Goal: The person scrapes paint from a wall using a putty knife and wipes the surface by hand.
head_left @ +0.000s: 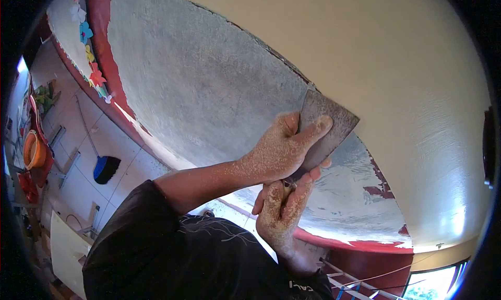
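A wide putty knife [332, 108] with a dusty grey metal blade lies against the wall, its broad edge at the border between beige paint [396, 65] and a scraped grey area [209, 75]. My left hand [276, 151] is closed on it, thumb pressed flat along the blade. Below, my right hand [284, 211] is wrapped around the handle end, which is mostly hidden by the fingers. Pale dust coats both hands and the left forearm. Flaking dark paint runs along the border, and red patches [380, 192] show lower on the wall.
A blue broom [107, 169] lies on the tiled floor [130, 182] at left, near an orange basin [34, 149]. Paper flowers [96, 75] hang along the red wall strip. A ladder [347, 281] stands at lower right, near a bright window [433, 283]. A pale board [65, 253] leans at lower left.
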A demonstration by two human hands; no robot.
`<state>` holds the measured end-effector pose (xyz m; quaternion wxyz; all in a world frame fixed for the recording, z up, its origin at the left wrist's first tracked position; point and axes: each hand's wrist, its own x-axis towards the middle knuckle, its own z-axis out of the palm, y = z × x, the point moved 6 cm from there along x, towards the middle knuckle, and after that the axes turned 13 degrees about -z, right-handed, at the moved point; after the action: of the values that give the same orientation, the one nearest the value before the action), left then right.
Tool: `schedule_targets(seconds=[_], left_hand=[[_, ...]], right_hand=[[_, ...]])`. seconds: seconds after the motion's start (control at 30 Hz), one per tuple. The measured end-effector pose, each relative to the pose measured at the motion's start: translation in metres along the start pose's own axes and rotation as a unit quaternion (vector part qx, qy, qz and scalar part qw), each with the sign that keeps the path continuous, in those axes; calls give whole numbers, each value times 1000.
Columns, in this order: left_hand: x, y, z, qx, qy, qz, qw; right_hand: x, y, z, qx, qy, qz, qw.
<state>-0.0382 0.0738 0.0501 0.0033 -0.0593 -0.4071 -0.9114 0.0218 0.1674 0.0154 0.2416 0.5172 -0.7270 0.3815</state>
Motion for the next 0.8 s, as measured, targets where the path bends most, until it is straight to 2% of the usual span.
schedule_targets(seconds=[0.03,0.13,0.17,0.2,0.27,0.3,0.4,0.43,0.53,0.67,0.73,0.8], left_hand=[[0,2,-1,8,-8,-12,1000],[-5,3,-1,16,-30,-56,998],[-5,3,-1,12,-32,-57,998],[-5,3,-1,9,-33,-58,998],[-2,-1,-1,-3,-18,-26,999],[-2,1,0,-11,-12,-10,1000],[-7,11,-3,6,-37,-44,998],[-6,8,-2,2,-42,-39,998],[-3,4,-6,6,-45,-25,999],[-6,7,-6,1,-35,-49,998],[-5,6,-6,-1,-24,-39,999],[-2,4,-8,20,-7,-4,1000]], right_hand=[[0,3,1,-19,5,-2,1000],[-4,1,4,133,18,117,984],[-6,2,4,128,18,112,985],[-5,0,2,32,-24,70,997],[-3,-5,-1,-173,-81,-21,981],[11,-12,-1,-163,-73,-36,983],[0,-3,6,92,-20,85,992],[0,-2,6,113,-4,85,990],[4,-3,6,52,-2,47,998],[-4,2,13,156,16,105,982],[-10,5,13,164,15,113,980],[3,-5,11,66,-14,46,997]])
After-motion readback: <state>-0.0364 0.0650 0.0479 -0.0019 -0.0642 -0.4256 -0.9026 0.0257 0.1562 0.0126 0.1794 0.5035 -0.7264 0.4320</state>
